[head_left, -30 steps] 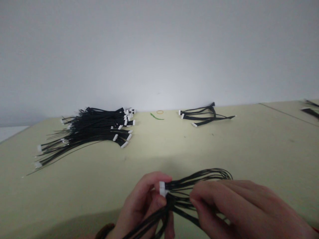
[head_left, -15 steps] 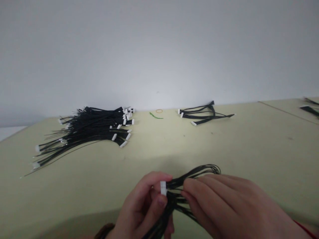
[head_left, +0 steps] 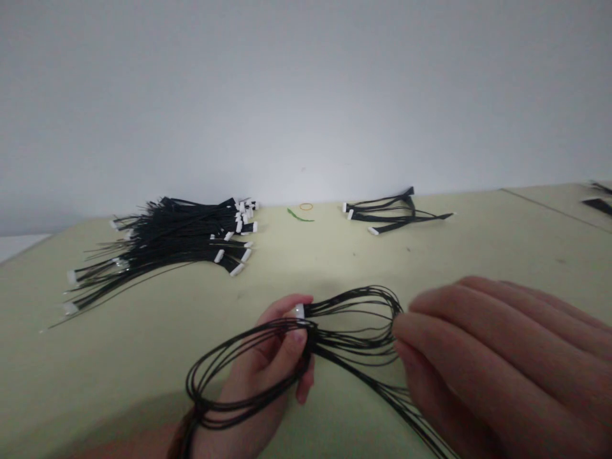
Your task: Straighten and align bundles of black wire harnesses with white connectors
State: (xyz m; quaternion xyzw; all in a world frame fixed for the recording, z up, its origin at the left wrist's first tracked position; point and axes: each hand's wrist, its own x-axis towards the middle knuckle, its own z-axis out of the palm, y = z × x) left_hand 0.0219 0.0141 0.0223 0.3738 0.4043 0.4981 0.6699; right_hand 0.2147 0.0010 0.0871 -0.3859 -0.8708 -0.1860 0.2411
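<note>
My left hand (head_left: 272,363) pinches a white connector (head_left: 299,312) of a black wire harness (head_left: 356,341) between thumb and fingers. One bunch of its thin wires curves back over my left wrist in a wide loop. Another bunch arcs out to the right, and a third runs down to the lower right. At the right end of the arc, my right hand (head_left: 492,357) has its fingers closed together against the wires. Its fingertips are partly hidden, so how many wires they grip does not show.
A big pile of black wire harnesses (head_left: 182,233) with white connectors lies at the back left. A few more harnesses (head_left: 382,213) lie back right of centre. Between them are a green strip (head_left: 300,216) and a thin yellowish ring (head_left: 306,206). Dark cables (head_left: 597,205) show at the far right edge.
My right hand has moved right and up, away from the connector. The wire loops have spread out, one now over my left wrist. My left hand and the connector have shifted slightly up and left.
</note>
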